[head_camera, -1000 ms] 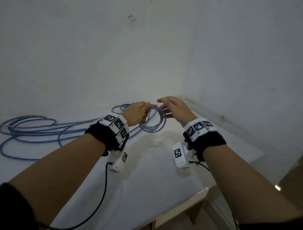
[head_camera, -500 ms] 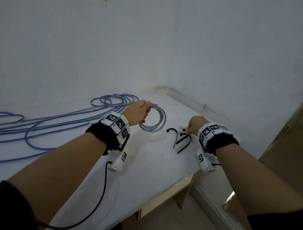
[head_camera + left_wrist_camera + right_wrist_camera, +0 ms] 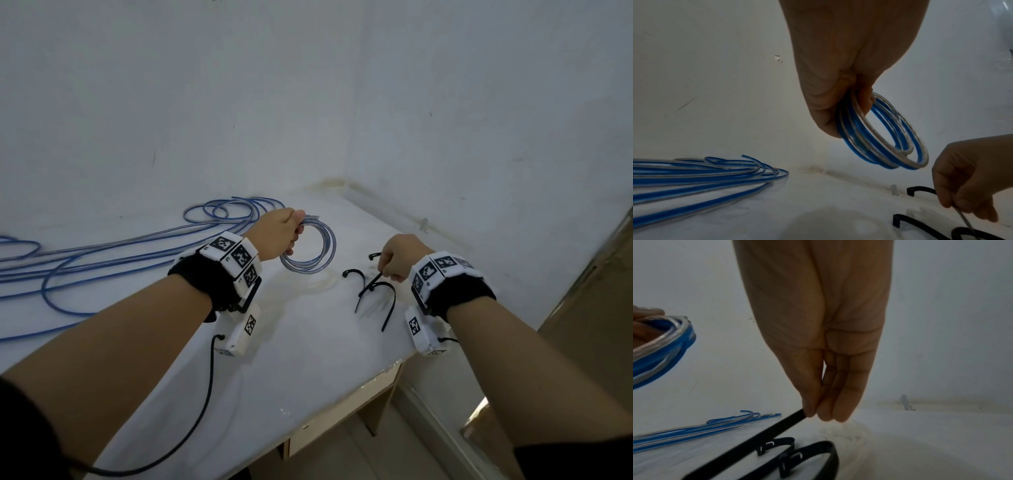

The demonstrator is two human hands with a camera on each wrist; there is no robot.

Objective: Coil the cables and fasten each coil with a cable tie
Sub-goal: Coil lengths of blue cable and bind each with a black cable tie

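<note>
My left hand (image 3: 279,234) grips a small coil of blue-and-clear cable (image 3: 317,251) and holds it above the white table (image 3: 308,346); the left wrist view shows the coil (image 3: 890,138) hanging from the curled fingers (image 3: 838,104). To the right, my right hand (image 3: 397,255) pinches the end of a black cable tie (image 3: 368,291) between thumb and fingers. The right wrist view shows this tie (image 3: 764,436) running down-left from the fingertips (image 3: 812,410). Other black cable ties (image 3: 388,306) lie on the table by it, also seen as looped ties (image 3: 812,457).
Long loose blue cables (image 3: 113,260) sprawl over the table's left side up to the white wall (image 3: 308,102). The table's front edge (image 3: 342,404) and right corner are close to my right wrist. A black cord (image 3: 191,428) hangs from my left wrist camera.
My right hand left the coil, went down to the right and took hold of a black cable tie on the table. My left hand kept holding the coil.
</note>
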